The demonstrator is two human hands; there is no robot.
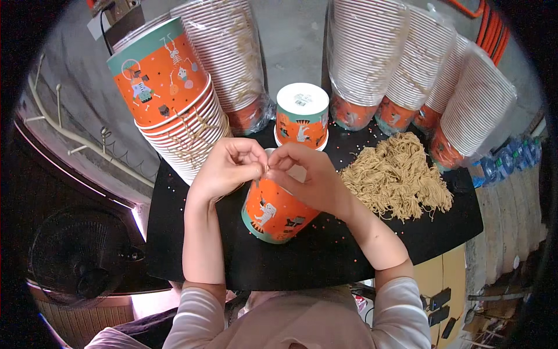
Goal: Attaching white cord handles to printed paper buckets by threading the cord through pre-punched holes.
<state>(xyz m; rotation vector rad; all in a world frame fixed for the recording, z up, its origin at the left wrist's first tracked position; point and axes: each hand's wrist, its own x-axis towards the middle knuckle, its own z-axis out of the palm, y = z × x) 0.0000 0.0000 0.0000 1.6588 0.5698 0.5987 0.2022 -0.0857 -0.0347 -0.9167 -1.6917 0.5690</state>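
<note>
An orange paper bucket (285,212) with a green band and printed cartoon figures is tilted in front of me on the black table. At its rim, my left hand (235,166) is closed in a pinch, thumb against fingertips. My right hand (305,174) pinches right beside it, the two sets of fingertips nearly touching. Whatever is between them is too small and covered to make out. The right palm hides part of the bucket's rim and side. A heap of tan cord (401,177) lies just right of my right hand.
A nested stack of orange buckets (168,81) with cords hanging from it leans at the left. One bucket (302,116) stands upside down behind my hands. Plastic-wrapped bucket stacks (369,52) line the back of the black table (325,262). A fan (87,256) stands at lower left.
</note>
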